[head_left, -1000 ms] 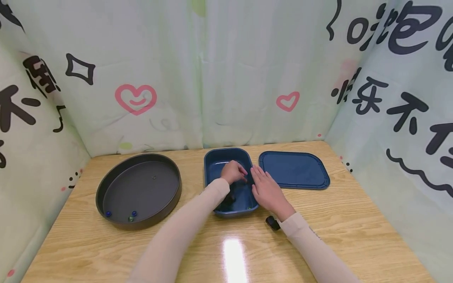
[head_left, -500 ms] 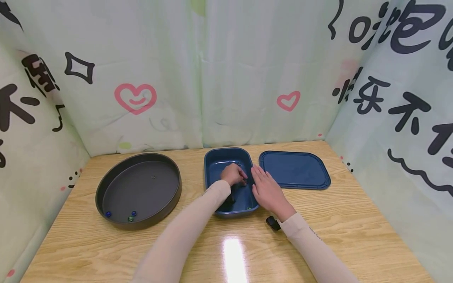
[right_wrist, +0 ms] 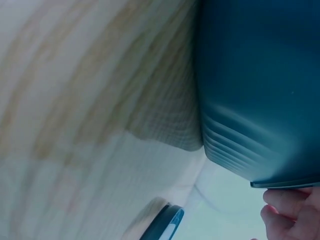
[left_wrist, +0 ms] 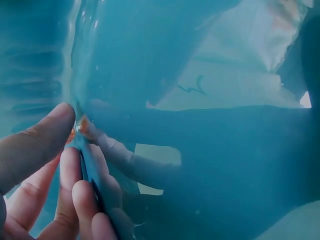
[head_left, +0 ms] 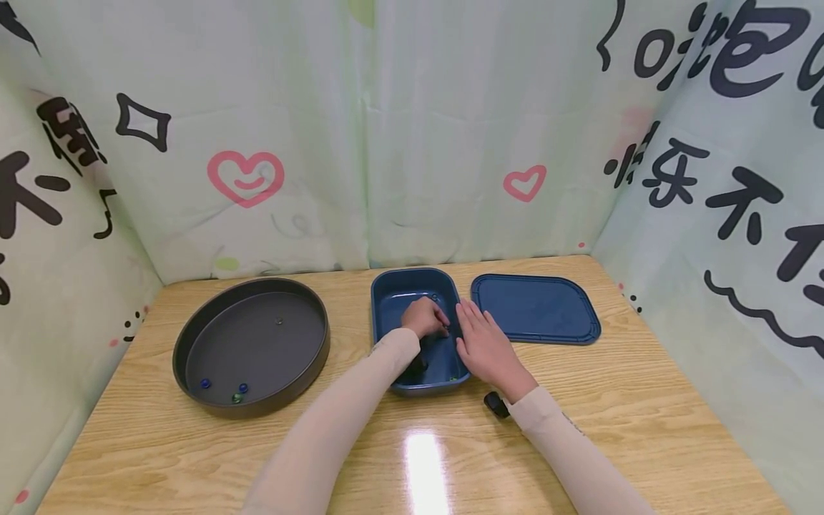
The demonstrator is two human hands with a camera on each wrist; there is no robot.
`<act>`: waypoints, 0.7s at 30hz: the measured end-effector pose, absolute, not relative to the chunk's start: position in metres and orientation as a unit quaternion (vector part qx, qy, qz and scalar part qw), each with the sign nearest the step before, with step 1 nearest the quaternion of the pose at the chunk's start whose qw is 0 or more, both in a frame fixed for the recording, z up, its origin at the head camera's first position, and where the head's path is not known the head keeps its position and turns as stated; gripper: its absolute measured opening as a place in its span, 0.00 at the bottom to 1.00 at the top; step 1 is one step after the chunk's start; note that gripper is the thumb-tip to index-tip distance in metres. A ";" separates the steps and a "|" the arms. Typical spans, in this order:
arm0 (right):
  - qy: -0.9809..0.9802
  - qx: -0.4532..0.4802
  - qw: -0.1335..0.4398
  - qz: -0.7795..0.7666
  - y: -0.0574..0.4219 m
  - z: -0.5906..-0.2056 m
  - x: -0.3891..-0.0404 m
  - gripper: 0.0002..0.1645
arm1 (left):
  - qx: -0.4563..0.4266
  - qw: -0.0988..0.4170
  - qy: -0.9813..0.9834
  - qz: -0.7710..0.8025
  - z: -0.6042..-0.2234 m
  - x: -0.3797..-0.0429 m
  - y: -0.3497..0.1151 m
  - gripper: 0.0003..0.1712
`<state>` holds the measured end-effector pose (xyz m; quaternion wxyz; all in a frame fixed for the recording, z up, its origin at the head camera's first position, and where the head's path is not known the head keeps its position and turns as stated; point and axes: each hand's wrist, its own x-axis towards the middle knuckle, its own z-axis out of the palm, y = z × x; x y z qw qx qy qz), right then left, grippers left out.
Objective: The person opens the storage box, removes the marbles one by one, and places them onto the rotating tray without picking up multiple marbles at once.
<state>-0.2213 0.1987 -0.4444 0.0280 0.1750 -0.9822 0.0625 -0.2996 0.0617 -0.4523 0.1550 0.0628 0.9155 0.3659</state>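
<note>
My left hand (head_left: 423,317) reaches down into a deep blue rectangular box (head_left: 430,390). In the left wrist view its thumb and fingers pinch a small orange-tinted marble (left_wrist: 71,135), mostly hidden by the fingertips, low against the glossy wall. My right hand (head_left: 487,350) rests along the box's right rim with straight fingers; the right wrist view shows its fingertips (right_wrist: 282,202) at the rim. A greenish marble (head_left: 453,379) lies in the box's near right corner, and a small glassy one (head_left: 434,297) is near the far end.
Left of the box stands a round dark grey pan (head_left: 257,350) with a few marbles in it, among them a blue marble (head_left: 205,383) and a green marble (head_left: 237,398). The flat blue lid (head_left: 536,309) lies right of the box. A small black object (head_left: 496,405) sits by the right wrist.
The leftmost blue marble in the pan has rolled slightly right and up. My left hand's fingers have shifted slightly inside the box; my right hand has stayed at the rim.
</note>
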 end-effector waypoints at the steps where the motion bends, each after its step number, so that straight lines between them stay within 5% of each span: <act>1: -0.982 0.176 0.025 0.062 0.198 -0.444 -0.221 0.36 | 0.064 0.155 0.915 0.366 -0.453 -0.301 0.061 0.05; 21: -0.981 0.176 0.014 0.081 0.197 -0.444 -0.222 0.41 | 0.113 0.107 0.924 0.351 -0.412 -0.295 0.031 0.06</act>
